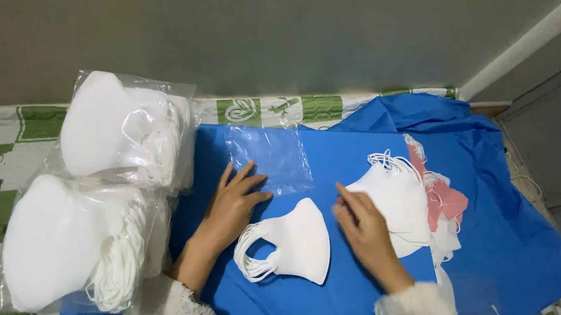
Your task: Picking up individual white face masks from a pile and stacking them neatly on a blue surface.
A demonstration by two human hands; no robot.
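Now, sorting white masks on a blue sheet | left hand flat, open, fingertips on clear plastic bag, holding nothing | right hand open, beside loose mask pile | small stack of folded masks between the hands, ear loops leftward | next: likely needs the bag opened.

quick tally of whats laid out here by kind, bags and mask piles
Big clear bags of white masks: 2
Empty clear bag: 1
Small white mask stack: 1
Loose pile of white and pink masks: 1
Blue cloth: 1
Total: 6
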